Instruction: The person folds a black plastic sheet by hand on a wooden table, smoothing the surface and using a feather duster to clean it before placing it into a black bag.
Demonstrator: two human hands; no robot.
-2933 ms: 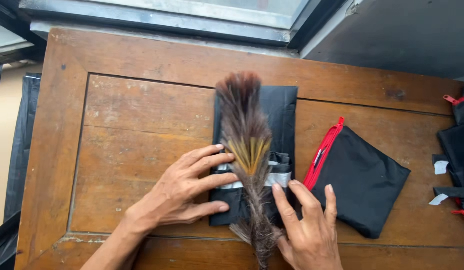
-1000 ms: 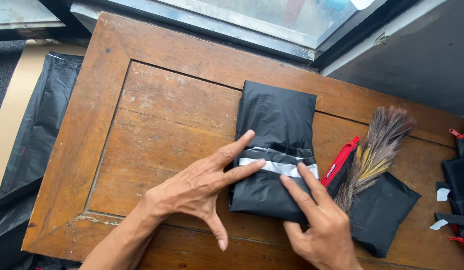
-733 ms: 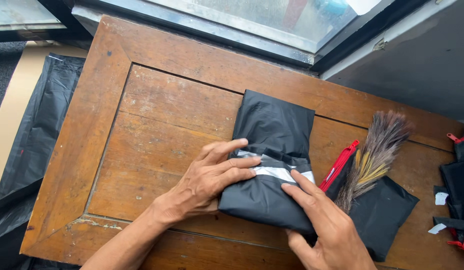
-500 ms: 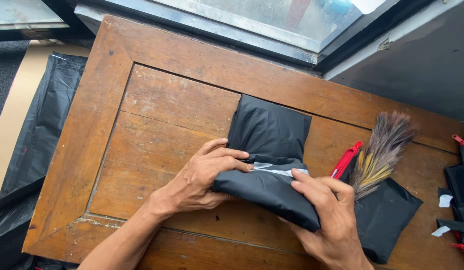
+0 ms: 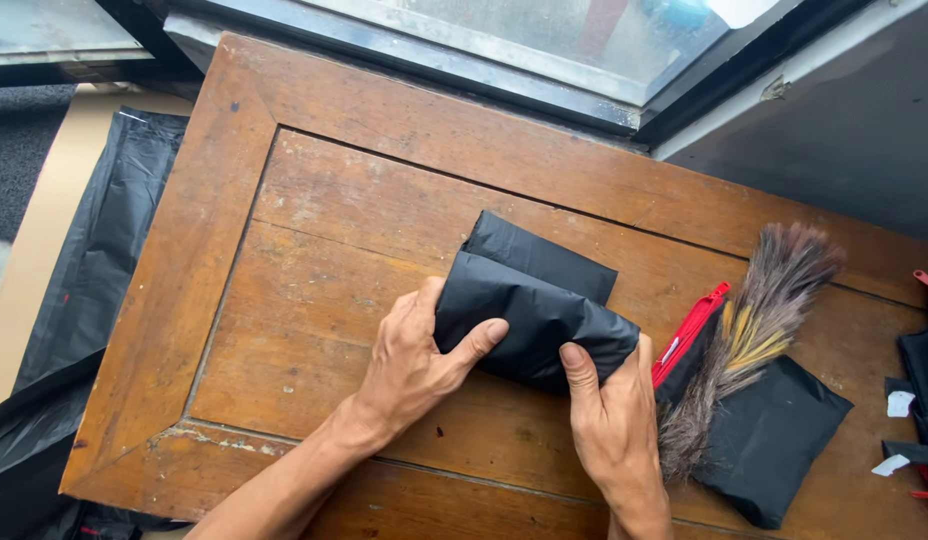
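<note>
- A folded black plastic package (image 5: pixel 532 310) is gripped from both ends over the middle of a worn wooden table (image 5: pixel 314 230).
- The left hand (image 5: pixel 416 362) is closed on its left end, thumb pressed on top.
- The right hand (image 5: pixel 614 425) is clamped on its right end.
- A feather duster (image 5: pixel 754 330) is laid just beside, across a black pouch (image 5: pixel 774 440) with a red zip.
- Black plastic sheets (image 5: pixel 94 290) are draped off the table's left edge.

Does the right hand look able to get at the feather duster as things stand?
Probably yes: the right hand grips the black parcel, but the feather duster lies just beside it, uncovered on a black pouch.
</note>
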